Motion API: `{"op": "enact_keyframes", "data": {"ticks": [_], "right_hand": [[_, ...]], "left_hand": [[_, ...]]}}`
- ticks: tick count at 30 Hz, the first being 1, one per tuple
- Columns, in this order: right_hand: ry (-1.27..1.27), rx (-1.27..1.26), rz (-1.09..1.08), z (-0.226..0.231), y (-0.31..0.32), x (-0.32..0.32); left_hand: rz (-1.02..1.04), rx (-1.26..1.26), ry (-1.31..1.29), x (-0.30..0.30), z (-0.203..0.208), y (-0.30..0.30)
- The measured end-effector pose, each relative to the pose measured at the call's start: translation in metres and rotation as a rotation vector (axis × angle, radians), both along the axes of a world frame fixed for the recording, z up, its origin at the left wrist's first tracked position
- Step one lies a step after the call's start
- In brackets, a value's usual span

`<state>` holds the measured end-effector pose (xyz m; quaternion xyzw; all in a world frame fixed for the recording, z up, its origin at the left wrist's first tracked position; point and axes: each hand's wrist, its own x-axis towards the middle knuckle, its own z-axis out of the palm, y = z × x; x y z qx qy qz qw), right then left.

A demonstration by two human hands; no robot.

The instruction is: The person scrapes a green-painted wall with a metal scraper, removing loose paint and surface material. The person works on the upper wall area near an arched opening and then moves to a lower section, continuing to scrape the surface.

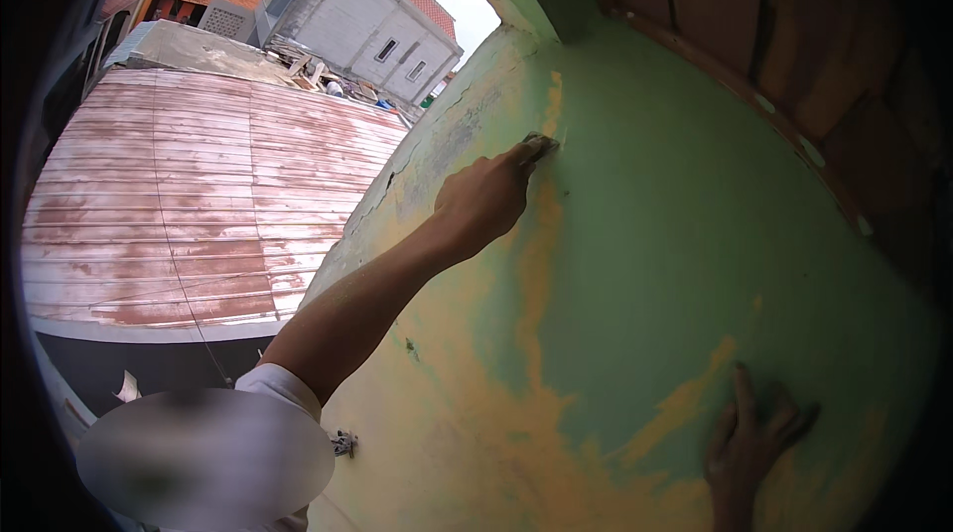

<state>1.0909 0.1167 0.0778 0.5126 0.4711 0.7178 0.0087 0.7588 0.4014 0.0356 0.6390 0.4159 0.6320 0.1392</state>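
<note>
Green wall (655,234) w/ yellow patches: left hand (483,199) grips a scraper (539,145) on it; right hand (751,443) lies flat, fingers spread.

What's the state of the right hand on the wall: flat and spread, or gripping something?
Flat and spread. The right hand lies palm-down on the green wall, fingers fanned and empty. The left hand grips a small scraper.

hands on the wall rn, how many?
2. The left hand is stretched up, pressing a small scraper against the green wall. The right hand lies flat on the wall at lower right, fingers spread. No other hands in view.
</note>
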Motion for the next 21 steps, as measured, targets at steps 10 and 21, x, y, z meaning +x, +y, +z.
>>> {"op": "enact_keyframes", "data": {"ticks": [10,21], "right_hand": [[0.028,0.057,-0.007,-0.005,0.007,-0.002],[0.035,0.022,-0.009,-0.005,0.000,0.003]], "left_hand": [[-0.010,-0.093,0.023,0.018,-0.054,-0.023],[-0.014,-0.191,0.175,0.011,-0.095,-0.049]]}}
